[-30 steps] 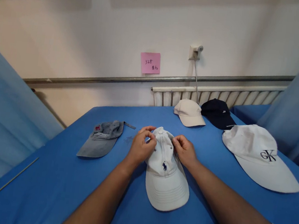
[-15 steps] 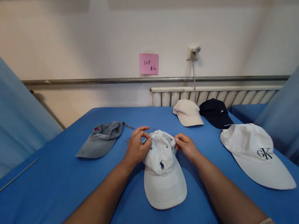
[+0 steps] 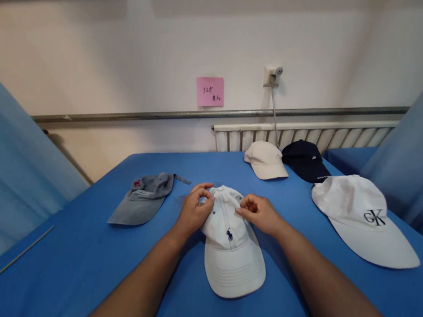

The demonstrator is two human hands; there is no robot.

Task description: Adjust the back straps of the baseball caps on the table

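Note:
A white cap (image 3: 231, 253) with a small dark horse logo lies on the blue table (image 3: 79, 260), its brim pointing toward me. My left hand (image 3: 193, 213) pinches the crown's left side between thumb and fingers. My right hand (image 3: 260, 214) pinches the crown's right side, its fingers curled onto the fabric. Both hands sit at the back half of the crown, a little apart from each other.
A grey cap (image 3: 144, 199) lies to the left. A beige cap (image 3: 266, 160) and a dark navy cap (image 3: 306, 161) sit at the far edge, a large white lettered cap (image 3: 364, 218) at right. A thin stick (image 3: 22, 252) lies near the left edge. A radiator (image 3: 307, 134) runs behind.
My right hand has moved from the crown's far right edge inward onto its top right. The crown looks pressed flatter than a second ago. My left hand stays where it was.

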